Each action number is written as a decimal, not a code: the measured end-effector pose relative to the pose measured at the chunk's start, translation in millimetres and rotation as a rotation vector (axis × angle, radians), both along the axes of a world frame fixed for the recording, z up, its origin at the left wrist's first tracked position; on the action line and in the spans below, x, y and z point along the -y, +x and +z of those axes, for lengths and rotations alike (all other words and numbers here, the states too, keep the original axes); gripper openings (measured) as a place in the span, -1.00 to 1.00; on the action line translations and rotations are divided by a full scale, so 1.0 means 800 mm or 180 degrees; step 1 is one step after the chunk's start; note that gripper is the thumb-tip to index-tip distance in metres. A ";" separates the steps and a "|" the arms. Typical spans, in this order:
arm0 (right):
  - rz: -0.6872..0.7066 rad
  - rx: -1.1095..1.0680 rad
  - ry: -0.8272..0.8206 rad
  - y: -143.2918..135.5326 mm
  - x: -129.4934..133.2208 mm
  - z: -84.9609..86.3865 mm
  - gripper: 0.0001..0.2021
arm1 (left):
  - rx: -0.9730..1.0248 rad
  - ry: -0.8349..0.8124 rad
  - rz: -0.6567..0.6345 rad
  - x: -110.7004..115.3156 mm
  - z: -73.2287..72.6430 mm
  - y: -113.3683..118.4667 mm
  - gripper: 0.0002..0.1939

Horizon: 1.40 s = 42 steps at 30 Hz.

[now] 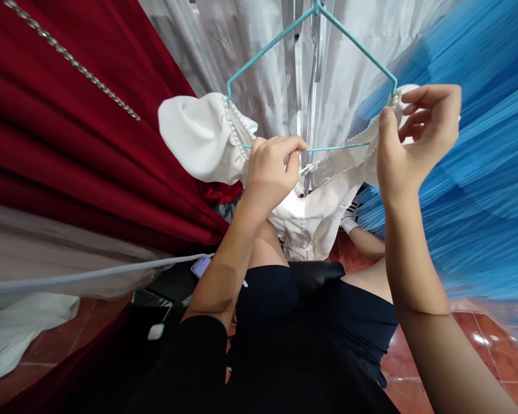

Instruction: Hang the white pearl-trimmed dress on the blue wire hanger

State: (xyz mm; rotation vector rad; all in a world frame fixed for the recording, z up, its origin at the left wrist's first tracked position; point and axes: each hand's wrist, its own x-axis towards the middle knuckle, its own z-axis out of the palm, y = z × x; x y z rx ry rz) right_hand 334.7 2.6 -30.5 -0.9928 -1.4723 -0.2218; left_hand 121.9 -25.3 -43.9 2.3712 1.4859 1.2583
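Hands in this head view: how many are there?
2. The left hand curls over the teal hanger's lower bar; the right hand is at the white garment's beaded edge. Any behind the fabrics would be hidden.

On your left hangs a broad, deep red draped cloth point(90, 144), crossed near its top by a silver beaded strand point(73, 62), with pale sheer fabric point(69, 241) below. Ahead of you, white gathered curtains point(259, 52) hang beside shiny upright metal poles point(319, 63). Bright blue layered tulle point(492, 190) fills your right. Beneath you are a glossy black seat point(323, 270) and reddish glazed floor tiles point(483, 325) reflecting white spots of light.
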 end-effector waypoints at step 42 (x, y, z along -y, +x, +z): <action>0.0325 0.1028 -0.0955 -0.100 0.009 -0.056 -0.51 | 0.1400 0.2030 0.1518 -0.064 -0.050 -0.170 -0.88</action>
